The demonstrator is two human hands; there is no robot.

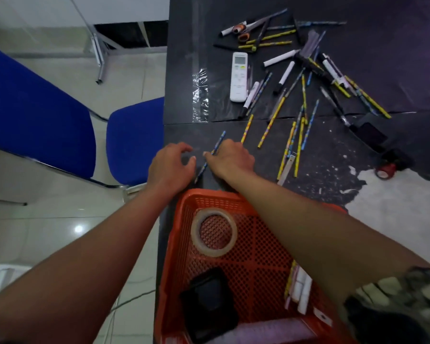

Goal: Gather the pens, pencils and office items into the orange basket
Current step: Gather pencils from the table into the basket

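Item, left of centre frame: our left hand (170, 165), fingers loosely curled and holding nothing, tips hovering just beside the lower half of the blue pencil (210, 156).

Item, centre frame: the blue pencil, lying on the dark bench (320, 155), long axis running from lower left to upper right. It sits between our two hands, just above the far rim of the orange basket (233, 244).

Item, right of centre: our right hand (230, 157), fingers pinched on the pencil near its middle. We judge this the nearer and working hand; the lift to the basket is a short pull toward the lower frame.

Item, lower centre: orange basket, already holding a tape roll (214, 234), a black object and some pens.

Item, upper right: remaining pencils and markers (296, 100), scattered, well apart from both hands.
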